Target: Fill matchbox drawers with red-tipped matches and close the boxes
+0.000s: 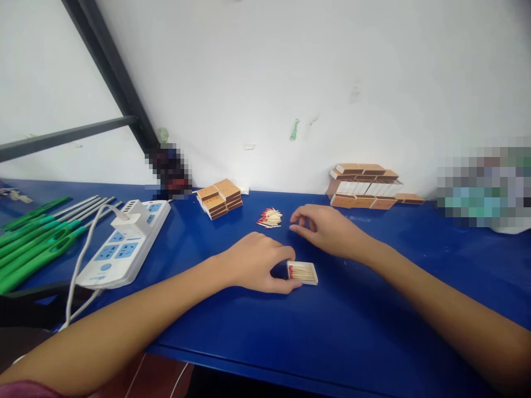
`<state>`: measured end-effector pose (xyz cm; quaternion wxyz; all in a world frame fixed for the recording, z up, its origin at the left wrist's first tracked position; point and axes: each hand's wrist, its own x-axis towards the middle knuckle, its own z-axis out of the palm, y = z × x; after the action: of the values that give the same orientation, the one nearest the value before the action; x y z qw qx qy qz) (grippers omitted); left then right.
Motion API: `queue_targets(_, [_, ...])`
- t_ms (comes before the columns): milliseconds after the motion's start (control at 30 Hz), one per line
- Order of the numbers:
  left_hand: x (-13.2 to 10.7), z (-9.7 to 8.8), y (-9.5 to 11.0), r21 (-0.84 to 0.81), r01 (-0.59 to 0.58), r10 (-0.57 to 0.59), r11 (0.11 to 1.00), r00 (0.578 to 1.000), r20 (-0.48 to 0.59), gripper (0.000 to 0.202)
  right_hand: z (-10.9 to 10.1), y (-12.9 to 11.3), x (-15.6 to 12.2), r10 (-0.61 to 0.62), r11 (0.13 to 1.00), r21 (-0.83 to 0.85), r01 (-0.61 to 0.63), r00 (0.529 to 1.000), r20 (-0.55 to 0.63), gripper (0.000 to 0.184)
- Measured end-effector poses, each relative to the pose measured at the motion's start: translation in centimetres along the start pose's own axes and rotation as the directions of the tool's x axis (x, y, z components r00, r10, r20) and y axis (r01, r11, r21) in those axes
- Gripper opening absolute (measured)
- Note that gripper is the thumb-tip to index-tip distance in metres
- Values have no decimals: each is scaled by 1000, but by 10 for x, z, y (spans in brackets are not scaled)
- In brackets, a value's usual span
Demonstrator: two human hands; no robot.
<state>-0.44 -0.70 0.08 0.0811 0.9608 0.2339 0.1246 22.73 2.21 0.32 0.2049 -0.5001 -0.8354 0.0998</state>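
The left hand (255,265) pinches the open matchbox tray (302,272) by its left end on the blue desk (373,331), its long axis running left-right, while the right hand (327,229), fingers loosely curled and seemingly empty, hovers just right of the loose match pile (269,218) beyond the tray.

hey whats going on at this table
A person sits at a blue table. The left hand steadies a small open tray of matches, while the right hand reaches beside a loose pile of matches. Stacks of matchbox sleeves stand by the wall.
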Motion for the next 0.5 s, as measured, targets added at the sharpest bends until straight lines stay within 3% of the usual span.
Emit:
queue_targets(233, [0, 1, -2, 27, -11, 12, 1000, 1000, -11, 39, 22, -12, 33, -125, 990, -61, 127, 991, 36, 13])
queue_targets(500, [1, 0, -5, 4, 9, -9, 1000, 1000, 2, 37, 24, -9, 44, -53, 998, -36, 56, 995, 88, 13])
